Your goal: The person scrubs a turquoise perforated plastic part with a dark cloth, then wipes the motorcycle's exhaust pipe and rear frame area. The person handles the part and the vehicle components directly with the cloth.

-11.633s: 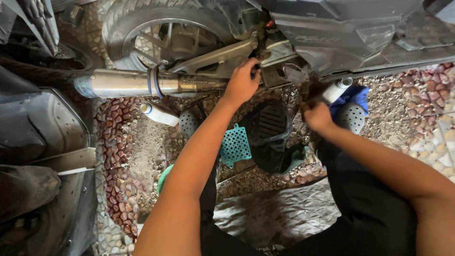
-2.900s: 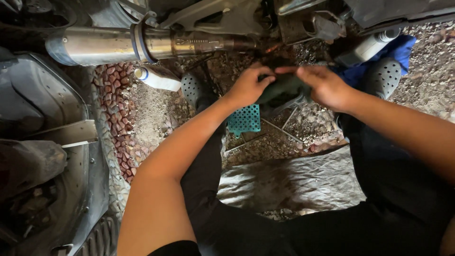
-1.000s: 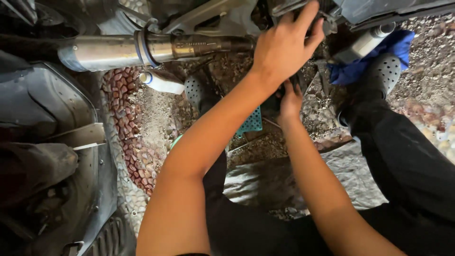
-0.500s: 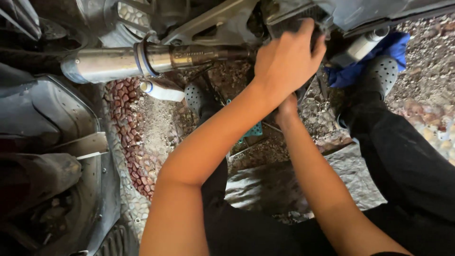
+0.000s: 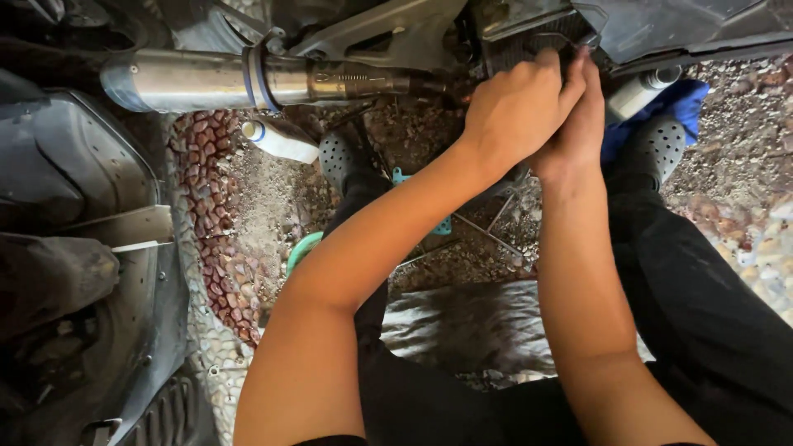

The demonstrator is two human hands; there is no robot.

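Silver exhaust pipe, blue cloth (teal perforated mat).

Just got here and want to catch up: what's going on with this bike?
A person crouches on gravel beside a scooter, both hands up against a dark part of its underside. The left hand lies over the right hand, pressed together on that dark part; what they grip is hidden. The silver exhaust pipe runs to the left, with a white bottle on the ground beneath it.
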